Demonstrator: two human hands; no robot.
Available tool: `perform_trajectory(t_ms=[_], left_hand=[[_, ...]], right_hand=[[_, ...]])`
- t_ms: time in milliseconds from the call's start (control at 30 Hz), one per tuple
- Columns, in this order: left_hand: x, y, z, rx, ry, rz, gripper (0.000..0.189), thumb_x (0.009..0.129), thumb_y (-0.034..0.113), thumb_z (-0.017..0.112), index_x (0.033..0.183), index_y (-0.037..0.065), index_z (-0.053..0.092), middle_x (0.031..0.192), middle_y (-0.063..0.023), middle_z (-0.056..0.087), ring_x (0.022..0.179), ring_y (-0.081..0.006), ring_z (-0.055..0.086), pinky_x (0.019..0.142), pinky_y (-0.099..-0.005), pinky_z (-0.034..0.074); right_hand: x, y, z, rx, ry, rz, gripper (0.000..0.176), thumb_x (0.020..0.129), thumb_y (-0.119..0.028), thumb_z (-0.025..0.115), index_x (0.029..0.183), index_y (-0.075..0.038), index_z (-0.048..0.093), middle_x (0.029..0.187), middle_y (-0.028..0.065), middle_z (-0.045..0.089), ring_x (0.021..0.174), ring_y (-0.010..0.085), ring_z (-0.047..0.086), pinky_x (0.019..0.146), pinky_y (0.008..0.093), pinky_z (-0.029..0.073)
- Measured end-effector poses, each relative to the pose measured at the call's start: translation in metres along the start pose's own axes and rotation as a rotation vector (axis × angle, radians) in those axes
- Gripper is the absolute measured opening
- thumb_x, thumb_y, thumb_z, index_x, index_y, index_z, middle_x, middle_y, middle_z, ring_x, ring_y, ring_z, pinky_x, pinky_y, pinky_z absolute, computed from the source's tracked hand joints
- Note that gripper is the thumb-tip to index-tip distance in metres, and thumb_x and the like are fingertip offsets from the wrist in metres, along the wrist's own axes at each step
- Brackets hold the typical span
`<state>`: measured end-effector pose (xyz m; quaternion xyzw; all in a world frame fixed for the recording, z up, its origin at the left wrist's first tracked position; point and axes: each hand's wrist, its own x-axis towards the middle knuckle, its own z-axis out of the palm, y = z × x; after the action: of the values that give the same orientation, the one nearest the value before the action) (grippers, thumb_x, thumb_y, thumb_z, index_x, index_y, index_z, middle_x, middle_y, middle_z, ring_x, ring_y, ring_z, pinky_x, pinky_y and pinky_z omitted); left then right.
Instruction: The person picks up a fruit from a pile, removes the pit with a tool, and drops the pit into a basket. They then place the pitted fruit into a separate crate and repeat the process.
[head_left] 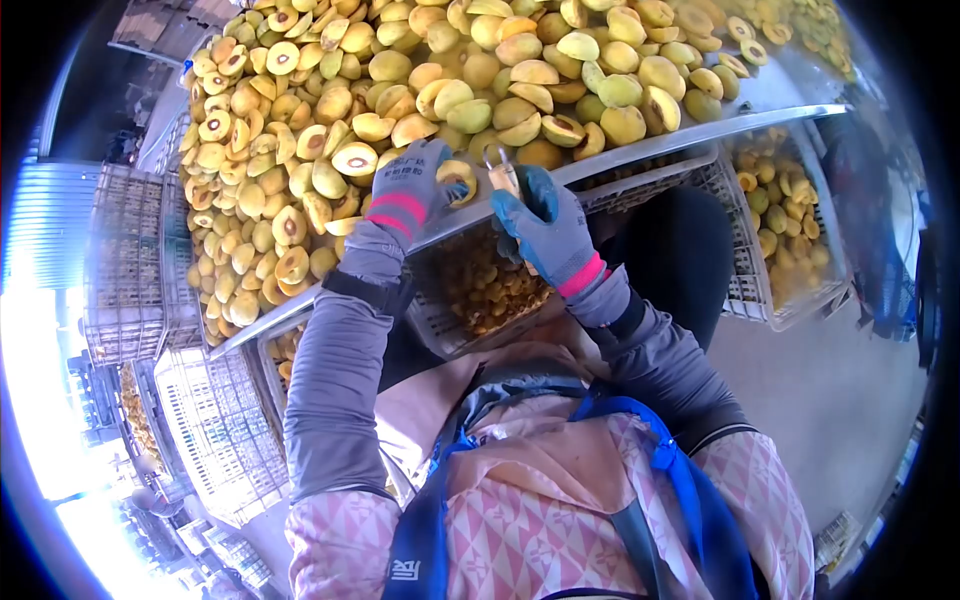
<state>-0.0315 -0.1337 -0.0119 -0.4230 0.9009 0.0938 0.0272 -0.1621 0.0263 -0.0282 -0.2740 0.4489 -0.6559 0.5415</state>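
Note:
My left hand (412, 188), in a grey glove with a pink cuff, is closed around a yellow peach half (459, 180) at the near edge of the fruit heap. A hand's width to the right, my right hand (550, 225), gloved in grey and teal, grips a pitting tool (504, 178). The tool has a light wooden handle and a metal loop at its upper end, which points at the heap and stands just apart from the peach half. Halved peaches (340, 110), some with brown pits or hollows showing, are piled in front of both hands.
A metal table edge (640, 150) runs slantwise below the heap. Under it, between my knees, a crate (440, 325) holds small brownish pieces. Another crate (745, 240) with peach pieces stands at the right. Stacked plastic crates (125, 260) and a white crate (220, 430) are at the left.

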Motion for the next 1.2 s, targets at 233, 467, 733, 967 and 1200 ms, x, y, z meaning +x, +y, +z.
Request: perform_trajectory(t_ms=[233,467,733,967,1200], left_hand=[[-0.036,-0.002,-0.003,-1.066,0.006,-0.344,0.035,0.083,0.021,0.071,0.111,0.005,0.057,0.101,-0.0088,0.066,0.092,-0.0174,0.065,0.071,-0.0298,0.053],[-0.101,0.048,-0.011,-1.415,0.359,-0.138,0.037,0.088,0.013,0.063,0.12,0.002,0.048,0.106,-0.0067,0.059,0.088,-0.0139,0.059,0.071,-0.0252,0.049],[-0.099,0.056,0.011,-1.078,0.634,-0.007,0.041,0.092,0.003,0.055,0.131,-0.002,0.044,0.12,-0.0122,0.053,0.109,-0.0196,0.053,0.095,-0.0322,0.045],[-0.1,0.056,0.015,-0.641,0.788,0.103,0.032,0.097,0.009,0.048,0.128,-0.001,0.046,0.127,-0.0143,0.047,0.111,-0.0227,0.051,0.094,-0.0321,0.044],[-0.103,0.051,0.008,-0.816,0.726,0.048,0.039,0.102,0.031,0.042,0.121,-0.001,0.051,0.121,-0.0127,0.053,0.105,-0.0196,0.053,0.09,-0.0314,0.046]], right_hand=[[-0.004,-0.011,0.002,-0.17,-0.121,0.053,0.024,0.093,-0.026,0.06,0.103,-0.005,0.055,0.068,0.0056,0.055,0.057,0.0148,0.054,0.051,0.0306,0.043],[-0.01,0.016,0.018,-0.706,-0.153,-0.449,0.032,0.089,-0.026,0.063,0.11,-0.004,0.053,0.08,0.0215,0.062,0.075,0.0401,0.061,0.062,0.0457,0.048],[-0.014,0.013,0.027,-0.676,-0.098,-0.571,0.032,0.092,-0.022,0.059,0.115,0.0,0.053,0.077,0.0208,0.063,0.068,0.0395,0.062,0.058,0.0447,0.048],[-0.016,0.021,0.023,-0.736,-0.132,-0.652,0.038,0.088,-0.018,0.061,0.118,0.003,0.051,0.078,0.0221,0.062,0.069,0.0401,0.061,0.059,0.045,0.049],[-0.023,0.006,0.022,-0.747,-0.221,-0.576,0.036,0.086,-0.018,0.063,0.114,0.0,0.05,0.078,0.0206,0.062,0.07,0.0397,0.062,0.06,0.0466,0.049]])
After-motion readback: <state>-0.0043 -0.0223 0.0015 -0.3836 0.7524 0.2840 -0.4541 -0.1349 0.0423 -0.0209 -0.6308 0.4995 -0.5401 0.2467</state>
